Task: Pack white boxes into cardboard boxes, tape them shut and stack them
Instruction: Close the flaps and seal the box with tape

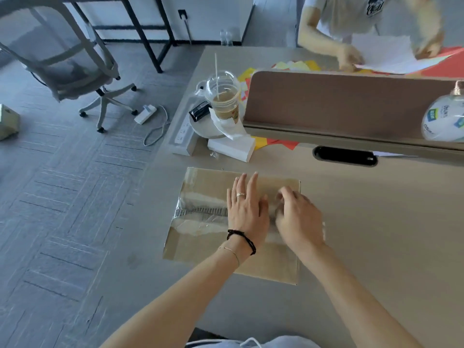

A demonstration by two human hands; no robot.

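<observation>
Taping is under way: the cardboard box point(233, 222) is lying closed just in front of the white box point(232, 146). Left hand point(247, 213) is pressing flat, fingers spread, on its seam; right hand point(297, 217) is curling, blurred, beside it, grip unclear. Smoothing the clear tape point(198, 214) probably comes next.

A: What can't you make out?

B: The right hand point(297, 217) is smeared by motion, so its grip is unclear. Both hands cover the middle of the cardboard box point(200, 234) seam.

A: And further back?

B: The second person point(351, 26) is cut off by the top edge, hands blurred. The bottle point(444, 119) runs off the right edge, its label unreadable.
</observation>
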